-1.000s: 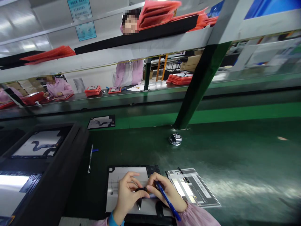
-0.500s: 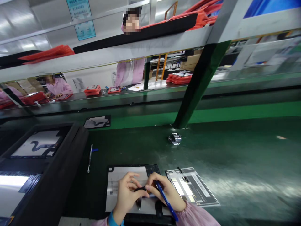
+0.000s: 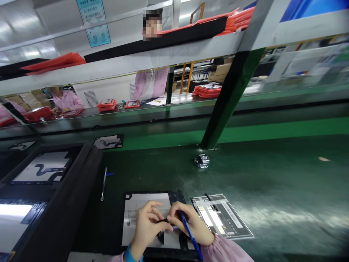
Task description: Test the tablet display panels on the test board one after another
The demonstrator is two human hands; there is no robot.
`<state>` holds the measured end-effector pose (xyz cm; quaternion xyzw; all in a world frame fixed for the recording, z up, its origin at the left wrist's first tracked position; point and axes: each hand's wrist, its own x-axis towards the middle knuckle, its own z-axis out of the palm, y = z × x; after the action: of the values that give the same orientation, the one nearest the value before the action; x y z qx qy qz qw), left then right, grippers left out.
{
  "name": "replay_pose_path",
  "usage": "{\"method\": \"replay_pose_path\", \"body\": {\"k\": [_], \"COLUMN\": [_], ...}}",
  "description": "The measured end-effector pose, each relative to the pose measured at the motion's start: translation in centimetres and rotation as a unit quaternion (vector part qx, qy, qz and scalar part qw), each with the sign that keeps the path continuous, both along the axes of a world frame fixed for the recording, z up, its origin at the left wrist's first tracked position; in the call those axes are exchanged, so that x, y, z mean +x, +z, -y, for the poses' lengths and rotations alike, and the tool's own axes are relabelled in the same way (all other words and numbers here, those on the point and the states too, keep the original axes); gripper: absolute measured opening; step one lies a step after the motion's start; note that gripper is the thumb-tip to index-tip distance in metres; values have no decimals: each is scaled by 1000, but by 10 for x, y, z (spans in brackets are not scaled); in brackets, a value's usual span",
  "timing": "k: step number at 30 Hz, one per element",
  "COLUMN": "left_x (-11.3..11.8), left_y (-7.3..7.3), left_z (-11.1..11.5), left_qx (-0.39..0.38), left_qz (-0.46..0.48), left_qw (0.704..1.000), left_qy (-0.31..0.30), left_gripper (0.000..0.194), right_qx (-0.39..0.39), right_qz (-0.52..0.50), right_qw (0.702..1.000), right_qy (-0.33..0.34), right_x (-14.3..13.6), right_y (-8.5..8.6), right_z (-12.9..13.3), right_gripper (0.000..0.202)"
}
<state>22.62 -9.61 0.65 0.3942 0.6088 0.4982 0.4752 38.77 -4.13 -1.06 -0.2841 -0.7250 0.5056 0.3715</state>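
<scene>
A flat panel (image 3: 132, 233) with a light grey face and black edges lies below both hands. My left hand (image 3: 147, 223), a blue band at its wrist, pinches a small black strip (image 3: 163, 221) above the panel. My right hand (image 3: 192, 223) meets it, thumb and forefinger closed at the strip's other end. A blue pen (image 3: 191, 233) rests in my right hand, slanting down toward the sleeve. Just right of the panel lies a second flat piece (image 3: 227, 218) with a white border and pale patches.
A shiny metal object (image 3: 202, 161) stands near the green post (image 3: 229, 105). At left are a black tray (image 3: 79, 185) with panels and a thin pen (image 3: 104, 183). Another panel (image 3: 109, 141) lies on the belt. People in pink work across the line, near red stacks (image 3: 107, 105).
The panel on the belt has shifted left, and another has come into view at far left. My right hand and the blue pen have moved slightly left; both hands keep their pinch.
</scene>
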Motion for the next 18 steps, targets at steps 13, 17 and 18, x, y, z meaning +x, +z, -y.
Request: {"method": "replay_pose_path", "body": {"k": [13, 17, 18], "left_x": [2, 4, 4], "left_y": [-7, -7, -6], "left_z": [2, 4, 4], "left_qx": [33, 52, 59], "left_qz": [-29, -27, -26], "left_qw": [999, 998, 998], "left_qy": [-16, -29, -26], "left_gripper": [54, 62, 64], "right_qx": [113, 86, 67], "right_qz": [25, 13, 4], "right_qw": [993, 996, 997], "right_qy": [31, 30, 24], "right_x": [-5, -5, -4], "right_y": [6, 6, 6], "right_z": [3, 3, 3], "right_gripper": [20, 25, 27]}}
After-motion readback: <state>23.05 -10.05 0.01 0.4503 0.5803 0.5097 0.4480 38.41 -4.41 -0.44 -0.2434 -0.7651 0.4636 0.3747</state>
